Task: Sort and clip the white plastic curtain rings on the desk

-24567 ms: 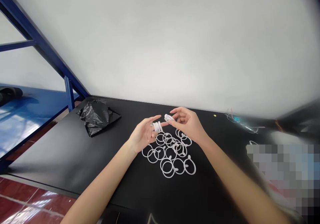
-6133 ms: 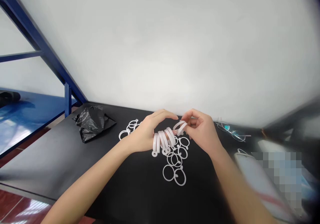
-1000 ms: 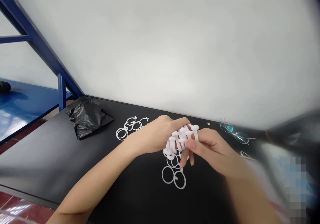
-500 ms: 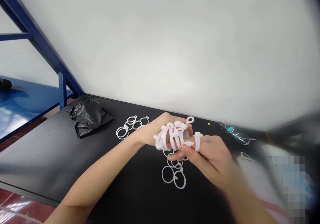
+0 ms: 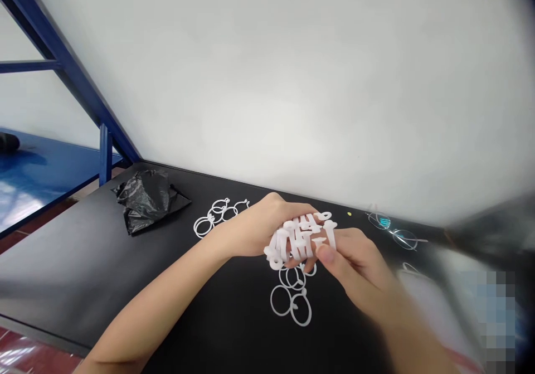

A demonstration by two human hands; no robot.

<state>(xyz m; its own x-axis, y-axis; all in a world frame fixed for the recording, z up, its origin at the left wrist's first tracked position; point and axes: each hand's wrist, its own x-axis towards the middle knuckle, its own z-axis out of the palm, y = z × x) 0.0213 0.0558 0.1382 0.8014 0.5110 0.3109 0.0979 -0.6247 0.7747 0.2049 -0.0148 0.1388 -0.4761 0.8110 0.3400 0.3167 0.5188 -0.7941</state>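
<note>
Left hand (image 5: 270,223) is holding bunch of white rings (image 5: 303,240); right hand (image 5: 359,260) is gripping it too, thumb pressing right end. Loose rings (image 5: 293,306) are lying on black table (image 5: 225,318).

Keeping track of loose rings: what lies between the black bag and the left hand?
In the head view, loose white rings lie on the tabletop between the black bag and the left hand.

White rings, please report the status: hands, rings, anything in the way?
Left hand at bunched white rings, its grip partly hidden; right hand pinching them. Loose rings on black table. Black bag and glasses aside, not blocking.
</note>
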